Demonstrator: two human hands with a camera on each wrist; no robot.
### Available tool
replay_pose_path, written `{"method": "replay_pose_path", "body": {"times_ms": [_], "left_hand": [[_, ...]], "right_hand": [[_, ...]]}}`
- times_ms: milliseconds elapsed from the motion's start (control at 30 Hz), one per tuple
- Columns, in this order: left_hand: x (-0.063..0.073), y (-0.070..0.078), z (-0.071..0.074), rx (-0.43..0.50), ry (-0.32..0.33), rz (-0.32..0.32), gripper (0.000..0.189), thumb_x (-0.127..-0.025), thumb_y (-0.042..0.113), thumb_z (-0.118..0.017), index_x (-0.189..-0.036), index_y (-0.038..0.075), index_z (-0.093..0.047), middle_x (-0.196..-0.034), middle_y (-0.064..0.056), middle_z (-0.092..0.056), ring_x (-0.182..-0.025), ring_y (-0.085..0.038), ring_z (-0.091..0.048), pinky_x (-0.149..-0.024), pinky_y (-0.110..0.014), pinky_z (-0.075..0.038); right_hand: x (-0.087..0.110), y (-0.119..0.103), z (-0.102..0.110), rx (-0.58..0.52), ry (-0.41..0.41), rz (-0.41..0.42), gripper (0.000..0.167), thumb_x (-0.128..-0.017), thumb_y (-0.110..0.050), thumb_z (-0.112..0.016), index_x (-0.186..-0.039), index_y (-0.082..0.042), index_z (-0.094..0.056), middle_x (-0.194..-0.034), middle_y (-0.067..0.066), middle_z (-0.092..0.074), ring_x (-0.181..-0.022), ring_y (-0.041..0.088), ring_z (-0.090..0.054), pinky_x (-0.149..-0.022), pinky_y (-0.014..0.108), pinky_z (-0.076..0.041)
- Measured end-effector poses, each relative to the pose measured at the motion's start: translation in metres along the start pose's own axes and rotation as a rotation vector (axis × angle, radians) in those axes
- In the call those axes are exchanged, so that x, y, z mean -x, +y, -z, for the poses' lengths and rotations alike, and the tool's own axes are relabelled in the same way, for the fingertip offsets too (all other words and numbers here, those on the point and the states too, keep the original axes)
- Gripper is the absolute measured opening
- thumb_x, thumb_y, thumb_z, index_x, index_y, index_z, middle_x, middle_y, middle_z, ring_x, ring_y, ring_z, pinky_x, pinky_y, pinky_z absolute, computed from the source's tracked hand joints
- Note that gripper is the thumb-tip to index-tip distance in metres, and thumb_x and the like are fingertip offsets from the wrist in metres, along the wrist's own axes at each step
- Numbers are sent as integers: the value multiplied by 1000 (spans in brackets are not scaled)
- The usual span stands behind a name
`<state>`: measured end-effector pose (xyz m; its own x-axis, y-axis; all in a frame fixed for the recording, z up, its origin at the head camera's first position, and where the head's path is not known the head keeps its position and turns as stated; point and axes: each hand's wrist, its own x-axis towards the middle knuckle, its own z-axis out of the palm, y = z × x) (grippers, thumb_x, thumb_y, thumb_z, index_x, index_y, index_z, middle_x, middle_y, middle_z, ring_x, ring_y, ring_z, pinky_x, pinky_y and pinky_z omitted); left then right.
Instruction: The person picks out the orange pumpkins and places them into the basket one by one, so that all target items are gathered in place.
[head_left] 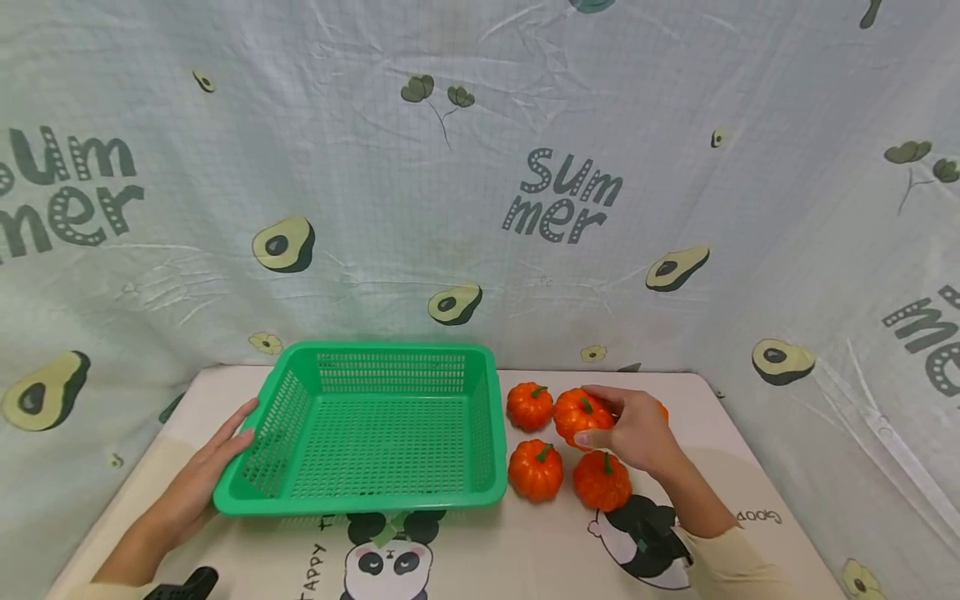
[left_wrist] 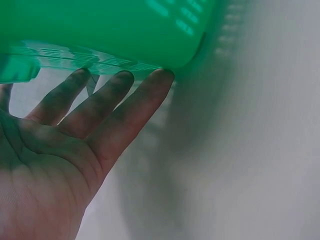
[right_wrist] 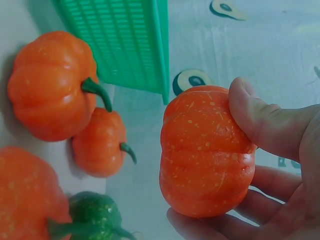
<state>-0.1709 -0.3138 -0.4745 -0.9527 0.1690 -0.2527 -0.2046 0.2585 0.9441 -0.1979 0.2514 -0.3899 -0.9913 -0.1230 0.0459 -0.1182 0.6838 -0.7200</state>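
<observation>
A small orange pumpkin (head_left: 583, 417) with a green stem is in my right hand (head_left: 641, 429), gripped between thumb and fingers. In the right wrist view the held pumpkin (right_wrist: 207, 152) shows its speckled underside, raised off the table. My left hand (head_left: 217, 467) touches the left side of a green plastic basket (head_left: 360, 507). The left wrist view shows straight fingers (left_wrist: 130, 115) with their tips against the basket's outer wall. Nothing lies in the basket. Three more orange pumpkins, one (head_left: 530, 407) behind and two (head_left: 536, 471) (head_left: 602, 481) in front, sit on the table right of the basket.
A green pumpkin (right_wrist: 95, 215) shows in the right wrist view. Another orange piece (head_left: 663, 410) peeks out behind my right hand. The table cover (head_left: 525, 554) has panda prints, and a white curtain (head_left: 360, 208) with avocado prints stands around the table.
</observation>
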Motion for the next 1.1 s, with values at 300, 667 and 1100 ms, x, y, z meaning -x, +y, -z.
{"method": "replay_pose_path", "body": {"times_ms": [300, 667, 1100], "left_hand": [[-2, 2, 0, -5, -8, -4, 69, -114, 52, -26, -166, 34, 14, -174, -24, 9, -105, 16, -45, -86, -20, -49], [0, -1, -1, -1, -11, -5, 69, -114, 52, -26, -167, 34, 14, -174, -22, 12, -107, 18, -41, -86, -15, -47], [-1, -3, 0, 4, -20, -6, 68, -113, 53, -27, -166, 38, 13, -175, -19, 14, -128, 5, -38, -87, -13, -45]], "right_hand": [[-10, -10, -8, -18, -14, 21, 65, -82, -17, -89, -141, -4, -64, -135, 18, -71, -114, 31, -69, -99, 49, -56], [-18, -24, -21, -15, -23, 41, 65, -81, -17, -90, -140, -6, -66, -137, 13, -70, -117, 30, -69, -103, 50, -54], [-28, -44, -39, -59, -57, 74, 62, -80, -15, -90, -137, -3, -68, -131, 12, -73, -110, 26, -69, -99, 46, -56]]}}
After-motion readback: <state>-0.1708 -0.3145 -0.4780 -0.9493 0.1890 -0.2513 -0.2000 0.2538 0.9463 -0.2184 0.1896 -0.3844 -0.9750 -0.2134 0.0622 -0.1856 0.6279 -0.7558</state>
